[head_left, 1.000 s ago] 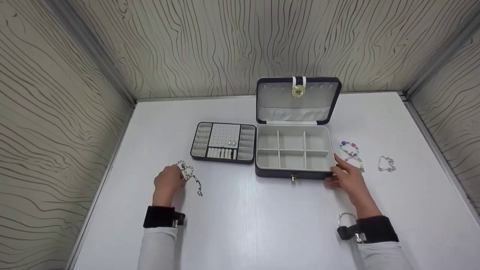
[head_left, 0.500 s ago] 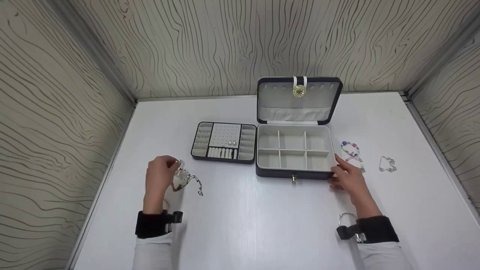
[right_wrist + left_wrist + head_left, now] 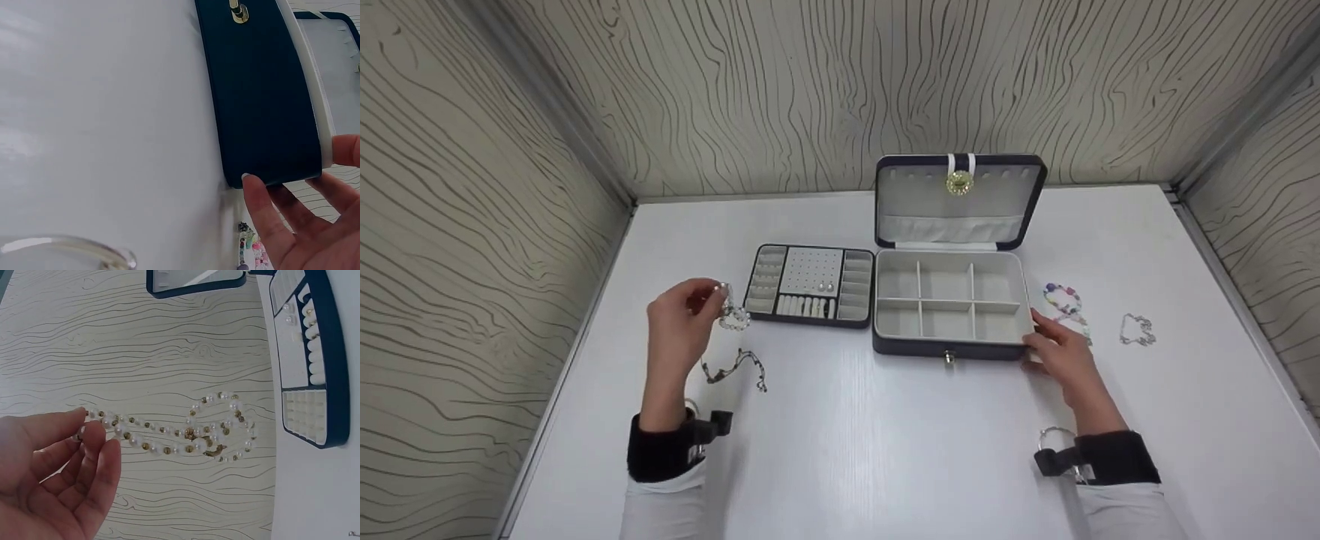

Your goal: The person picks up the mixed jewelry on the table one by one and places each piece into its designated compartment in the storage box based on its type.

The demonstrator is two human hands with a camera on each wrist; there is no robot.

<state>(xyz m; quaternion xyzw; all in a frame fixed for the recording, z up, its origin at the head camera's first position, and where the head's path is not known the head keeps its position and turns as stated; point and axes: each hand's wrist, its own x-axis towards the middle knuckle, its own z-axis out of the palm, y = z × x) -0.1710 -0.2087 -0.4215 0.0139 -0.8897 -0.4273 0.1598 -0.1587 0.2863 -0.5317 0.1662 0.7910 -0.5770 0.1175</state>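
In the left wrist view, the fingertips of my left hand (image 3: 679,322) pinch one end of a string of pearl beads (image 3: 135,440) with gold spacers, which hangs doubled and loops at its lower end. Below that hand, a dark silver chain (image 3: 761,367) lies curved on the table. My right hand (image 3: 1061,349) grips the front right corner of a navy jewelry box (image 3: 911,347), one digit over the pale rim and the others around the outside. The lid (image 3: 915,196) stands raised, and the box's divided compartments show nothing inside.
Against the box's left side lies a jewelry tray (image 3: 810,322) bearing pearl earrings (image 3: 826,286) and rings. Right of the box are colourful bead bracelets (image 3: 1051,288) and a silver bracelet (image 3: 1146,326). A bangle (image 3: 1041,439) shows by my right wrist. Patterned panels (image 3: 810,90) enclose the table.
My left hand has risen off the table with the pearl beads, which have come apart from the dark chain left lying there. My right hand has kept its place on the box corner.
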